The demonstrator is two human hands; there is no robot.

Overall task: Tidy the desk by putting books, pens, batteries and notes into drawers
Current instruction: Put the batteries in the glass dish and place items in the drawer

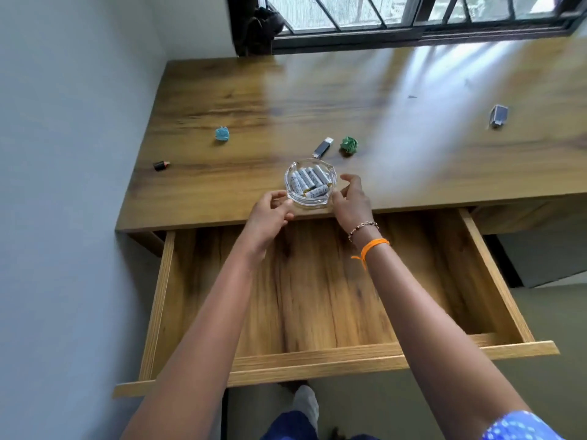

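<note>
Batteries (pixel 309 182), a handful of white ones, lie in a round glass dish (pixel 330 176) sitting near the front edge of the wooden desk (pixel 286 90), just above the pulled-out drawer (pixel 317 296). Left to right across the desk: a short black marker stub (pixel 161 165) far left near the wall, a crumpled blue paper ball (pixel 222 134), then the dish, a small dark-and-white stick-shaped item (pixel 323 147) just behind it, a crumpled green paper ball (pixel 348 144) beside that, and a small grey box (pixel 498 115) well apart on the right. Left hand (pixel 270 214) is at the dish's left side, fingers curled, fingertips touching the glass rim. Right hand (pixel 351 201) is at the dish's right side, fingers half open and cupped around the rim, thumb against it; firm grip or just contact, can't tell. Dish looks to be resting on the desk, though the view is blurred. Right wrist wears a bead bracelet (pixel 363 228) and an orange thread (pixel 371 247). Drawer floor bare wood where visible, both forearms reaching over it. Window (pixel 413 14) with dark frame behind the desk.
</note>
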